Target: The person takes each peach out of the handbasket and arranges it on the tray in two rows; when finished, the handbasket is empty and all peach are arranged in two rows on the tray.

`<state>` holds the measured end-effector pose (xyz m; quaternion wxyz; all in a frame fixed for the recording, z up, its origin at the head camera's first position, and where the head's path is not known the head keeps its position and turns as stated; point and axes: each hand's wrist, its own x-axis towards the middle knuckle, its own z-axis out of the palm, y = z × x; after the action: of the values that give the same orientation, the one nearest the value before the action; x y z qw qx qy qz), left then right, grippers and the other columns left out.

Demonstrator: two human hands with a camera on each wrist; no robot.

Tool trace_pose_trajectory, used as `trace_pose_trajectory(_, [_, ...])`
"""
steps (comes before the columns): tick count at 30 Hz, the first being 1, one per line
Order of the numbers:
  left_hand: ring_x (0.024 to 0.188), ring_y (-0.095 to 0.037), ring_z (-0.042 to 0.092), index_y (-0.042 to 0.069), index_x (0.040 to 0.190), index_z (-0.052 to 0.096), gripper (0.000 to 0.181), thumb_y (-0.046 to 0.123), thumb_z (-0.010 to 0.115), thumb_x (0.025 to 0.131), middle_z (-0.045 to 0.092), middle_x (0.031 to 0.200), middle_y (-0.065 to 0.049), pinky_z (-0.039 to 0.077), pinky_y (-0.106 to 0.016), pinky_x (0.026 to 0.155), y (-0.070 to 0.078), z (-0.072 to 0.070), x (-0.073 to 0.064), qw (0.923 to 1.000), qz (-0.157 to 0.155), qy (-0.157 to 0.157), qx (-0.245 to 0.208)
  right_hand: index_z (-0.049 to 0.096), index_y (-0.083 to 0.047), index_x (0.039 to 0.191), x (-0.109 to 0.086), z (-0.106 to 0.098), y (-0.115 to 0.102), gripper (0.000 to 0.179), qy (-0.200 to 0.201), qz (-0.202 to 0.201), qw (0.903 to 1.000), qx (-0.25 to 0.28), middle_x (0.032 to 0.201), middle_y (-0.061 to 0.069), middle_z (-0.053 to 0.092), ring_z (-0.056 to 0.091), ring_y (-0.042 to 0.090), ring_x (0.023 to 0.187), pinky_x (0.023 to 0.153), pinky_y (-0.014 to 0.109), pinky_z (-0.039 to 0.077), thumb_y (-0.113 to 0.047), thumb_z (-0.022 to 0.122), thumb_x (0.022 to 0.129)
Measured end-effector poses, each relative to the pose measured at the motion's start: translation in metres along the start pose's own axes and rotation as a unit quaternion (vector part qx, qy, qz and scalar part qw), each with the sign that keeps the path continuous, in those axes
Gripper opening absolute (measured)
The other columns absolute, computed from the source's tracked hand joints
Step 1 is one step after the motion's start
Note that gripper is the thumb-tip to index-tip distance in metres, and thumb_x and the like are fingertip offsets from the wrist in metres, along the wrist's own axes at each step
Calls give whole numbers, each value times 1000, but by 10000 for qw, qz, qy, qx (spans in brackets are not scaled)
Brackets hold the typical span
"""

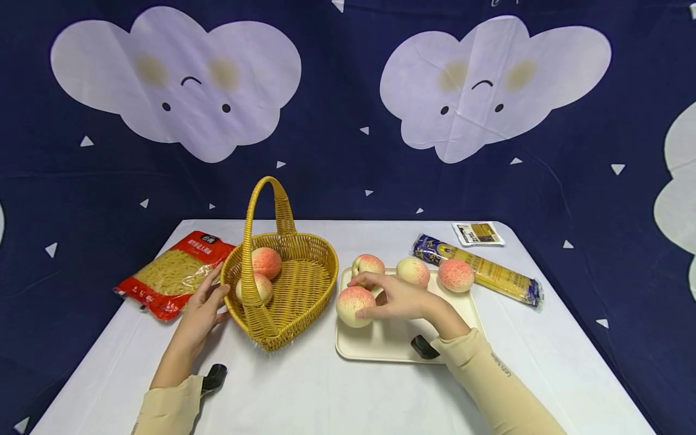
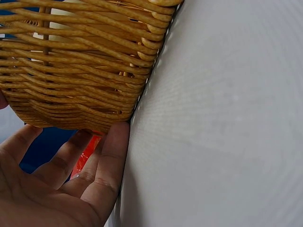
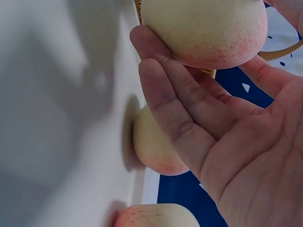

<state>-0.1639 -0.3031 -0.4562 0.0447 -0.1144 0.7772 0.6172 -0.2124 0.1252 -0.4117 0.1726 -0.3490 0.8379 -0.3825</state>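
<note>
In the head view my right hand point(image 1: 399, 297) grips a peach point(image 1: 354, 307) over the left part of a cream tray point(image 1: 380, 356). The right wrist view shows the thumb and fingers around that peach point(image 3: 208, 33). Three more peaches lie toward the tray's back: one behind my hand point(image 1: 368, 264), a pale one point(image 1: 413, 272) and a redder one point(image 1: 457, 276). My left hand point(image 1: 200, 314) touches the left side of a heart-shaped wicker basket point(image 1: 304, 302), its fingertips against the weave point(image 2: 85, 71). Inside the basket are a red peach point(image 1: 266, 263) and a paler peach point(image 1: 262, 290).
A red bag of pasta point(image 1: 174, 272) lies left of the basket. Behind the tray on the right is a long pack of spaghetti point(image 1: 500, 278), with a small flat packet point(image 1: 478, 234) beyond it. A dark blue cloud-print cloth point(image 1: 337, 121) hangs behind the white table point(image 1: 283, 393).
</note>
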Motion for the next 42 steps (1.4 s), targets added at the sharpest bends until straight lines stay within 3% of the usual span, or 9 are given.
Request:
trace_pose_trajectory(17, [153, -42, 41, 42, 173, 11, 67, 41, 45, 115, 22, 178, -19, 59, -18, 86, 2, 0, -2, 9999, -9, -31, -114, 61, -22, 143, -4, 11, 9, 52, -80, 215, 9997, -39, 129, 2, 68, 64, 17, 117, 96, 31, 59, -35, 80, 96])
trace_pose_trajectory(30, [154, -46, 41, 44, 172, 10, 67, 40, 44, 115, 18, 180, -19, 61, -19, 86, 0, 0, 0, 9998, -77, -21, -154, 61, -21, 143, -8, 9, 15, 54, -48, 328, 9992, -208, 122, 3, 68, 66, 16, 107, 94, 34, 59, -35, 81, 96])
trace_pose_trajectory(35, [154, -44, 40, 43, 173, 10, 67, 40, 44, 115, 18, 179, -19, 61, -19, 86, -1, -1, 1, 9998, -64, -39, -186, 61, -18, 143, -7, 8, 16, 55, -45, 288, 9992, -285, 120, 5, 69, 67, 18, 101, 88, 30, 58, -37, 81, 96])
trace_pose_trajectory(42, [153, -43, 41, 43, 173, 11, 66, 40, 44, 115, 21, 178, -20, 61, -19, 86, -1, -1, 1, 9999, -28, -33, -150, 55, -17, 150, -7, 8, 15, 63, -231, 502, 9984, -128, 112, 10, 66, 74, 18, 73, 66, 28, 56, -40, 80, 97])
